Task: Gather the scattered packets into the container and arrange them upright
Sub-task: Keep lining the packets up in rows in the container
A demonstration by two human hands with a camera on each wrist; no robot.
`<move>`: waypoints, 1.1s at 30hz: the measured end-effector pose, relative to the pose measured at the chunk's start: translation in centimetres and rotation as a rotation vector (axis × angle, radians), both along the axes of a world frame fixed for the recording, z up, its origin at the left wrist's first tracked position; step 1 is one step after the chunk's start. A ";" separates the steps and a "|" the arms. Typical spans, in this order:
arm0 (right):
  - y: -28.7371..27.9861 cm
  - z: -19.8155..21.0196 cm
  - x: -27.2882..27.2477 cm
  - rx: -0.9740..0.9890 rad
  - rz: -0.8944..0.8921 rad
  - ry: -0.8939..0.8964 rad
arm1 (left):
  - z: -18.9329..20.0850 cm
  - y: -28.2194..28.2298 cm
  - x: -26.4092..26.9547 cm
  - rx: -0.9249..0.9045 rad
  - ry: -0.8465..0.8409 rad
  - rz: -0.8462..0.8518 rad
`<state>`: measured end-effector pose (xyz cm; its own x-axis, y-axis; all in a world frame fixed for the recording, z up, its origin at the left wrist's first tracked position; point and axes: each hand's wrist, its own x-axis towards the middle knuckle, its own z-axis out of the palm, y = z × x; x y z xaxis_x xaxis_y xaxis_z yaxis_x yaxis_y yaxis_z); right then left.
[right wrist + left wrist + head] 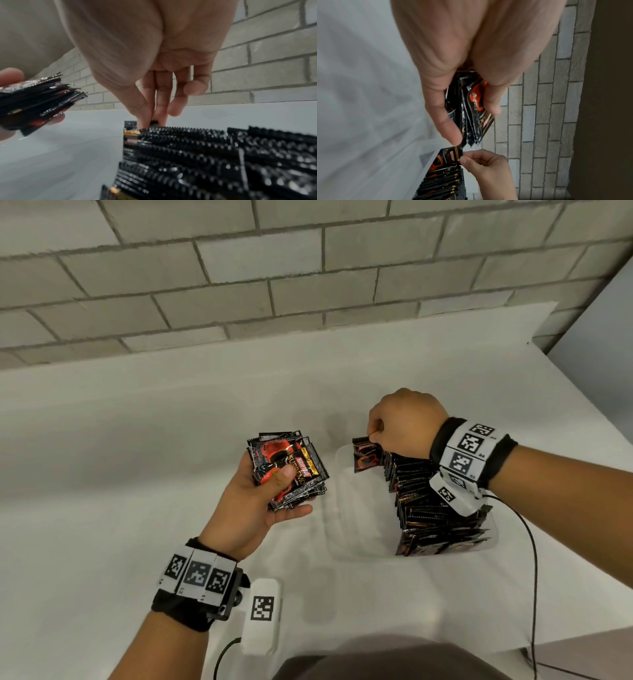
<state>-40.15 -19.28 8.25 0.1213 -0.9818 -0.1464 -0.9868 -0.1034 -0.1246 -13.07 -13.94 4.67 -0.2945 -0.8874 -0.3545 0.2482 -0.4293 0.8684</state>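
Observation:
My left hand (270, 491) grips a stack of black and red packets (289, 467), thumb pressed on top, held above the table left of the container. The stack shows again in the left wrist view (471, 108) and in the right wrist view (34, 100). A clear plastic container (349, 508) holds a long row of packets standing upright (435, 508). My right hand (376, 438) pinches the top edge of one packet (366, 458) at the far end of that row. The pinched packet (448, 157) stands upright; in the right wrist view fingertips (145, 120) clamp its serrated edge.
A white table (137, 474) runs to a brick wall (239, 285) at the back. A white tagged block (262, 614) with a black cable lies near the front edge. Another cable (531, 559) trails from my right wrist over the table's right side.

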 end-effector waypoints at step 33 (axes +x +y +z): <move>3.9 3.7 2.8 0.136 0.047 -0.614 | 1.5 0.1 -3.8 -0.011 0.080 -0.139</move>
